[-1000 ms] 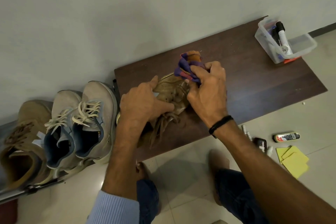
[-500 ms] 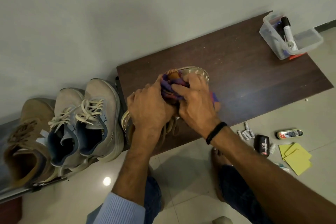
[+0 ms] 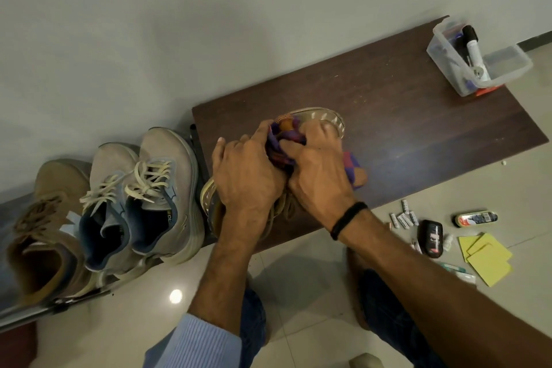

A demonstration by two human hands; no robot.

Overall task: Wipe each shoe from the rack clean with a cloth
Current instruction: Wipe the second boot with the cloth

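Observation:
A brown shoe [image 3: 324, 121] lies on its side on the dark wooden board [image 3: 418, 116], its pale sole rim turned up and away from me. My left hand [image 3: 248, 170] grips the shoe over its middle and holds it down. My right hand [image 3: 316, 167] holds a purple and orange cloth [image 3: 286, 131] bunched against the shoe; a loose end of the cloth [image 3: 354, 169] sticks out to the right of that hand. Most of the shoe's upper is hidden under both hands. Its laces [image 3: 283, 209] hang toward me.
A pair of grey sneakers [image 3: 143, 194] and a brown shoe [image 3: 44, 227] sit on the rack [image 3: 30, 315] at left. A clear plastic box [image 3: 478, 60] with markers stands at the board's far right. Batteries [image 3: 403, 218], a polish tin [image 3: 476, 218], a black item [image 3: 431, 237] and yellow notes [image 3: 485, 257] lie on the floor.
The shoe has been rolled onto its side, sole rim now up. My right hand with the cloth moved from the toe down onto the shoe's middle, close against my left hand.

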